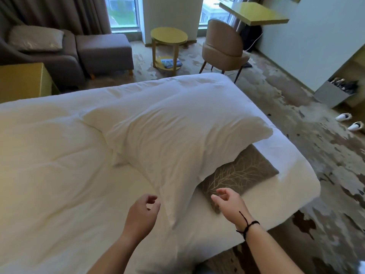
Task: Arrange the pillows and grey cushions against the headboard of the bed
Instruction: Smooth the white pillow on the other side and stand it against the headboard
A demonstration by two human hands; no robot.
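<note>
Reaching forward over the near edge of the bed, both hands hang empty with fingers loosely curled, gripping nothing. The left hand hovers just beside the near corner of a large white pillow, apart from it or barely brushing it; I cannot tell which. The right hand, a black cord bracelet at its wrist, is half open above the near edge of a grey cushion patterned with pale branches. That cushion lies flat on the white duvet near the bed's right side, and the pillow lies slanted across it, covering its far part. No headboard is in view. Beyond the bed stand a round yellow side table, a tan chair and a grey armchair holding another grey cushion. White slippers lie on the patterned carpet at right.
</note>
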